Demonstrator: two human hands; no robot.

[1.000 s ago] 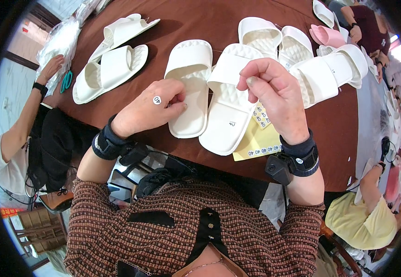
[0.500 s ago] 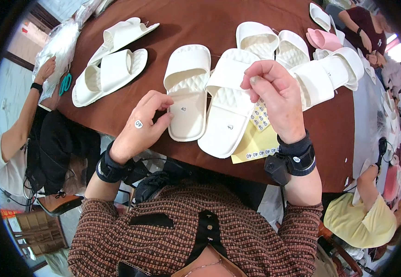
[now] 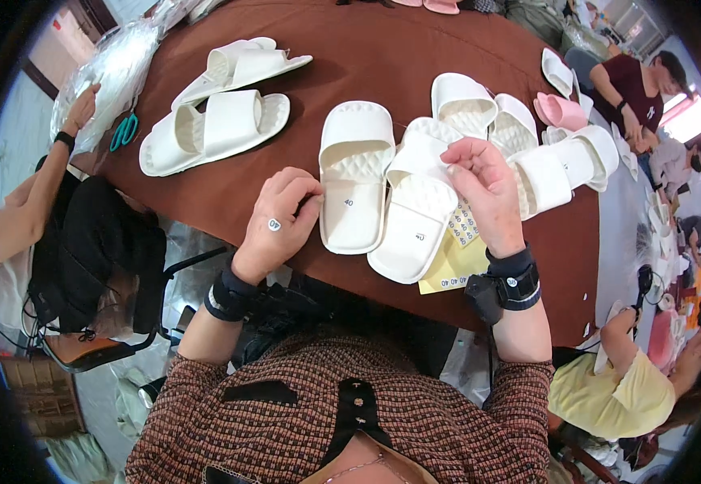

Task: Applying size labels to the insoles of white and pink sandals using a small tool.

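A pair of white slippers lies in front of me: the left slipper (image 3: 352, 218) and the right slipper (image 3: 403, 242), side by side, each with a small printed sticker on its footbed. At the left slipper's outer edge, my left hand (image 3: 279, 222) has thumb and fingertips pinched; anything between them is too small to make out. A round sticker is on the back of this hand. Over the right slipper's strap edge, my right hand (image 3: 487, 189) is also closed in a pinch, its contents unclear. Partly under this hand and slipper are yellow-backed sticker sheets (image 3: 439, 270).
On the brown-covered table (image 3: 229, 194), more white slippers (image 3: 241, 125) rest at left and others (image 3: 540, 181) at right, near a pink slipper (image 3: 560, 111). Teal scissors (image 3: 124, 131) lie beside clear plastic bags (image 3: 112, 64). A co-worker's arm (image 3: 36, 198) reaches in from the left.
The view has shifted, so most of the table's things appear lower. My left thumb and fingers have drawn closer together by the left slipper. My right hand remains pinched near the right slipper's strap.
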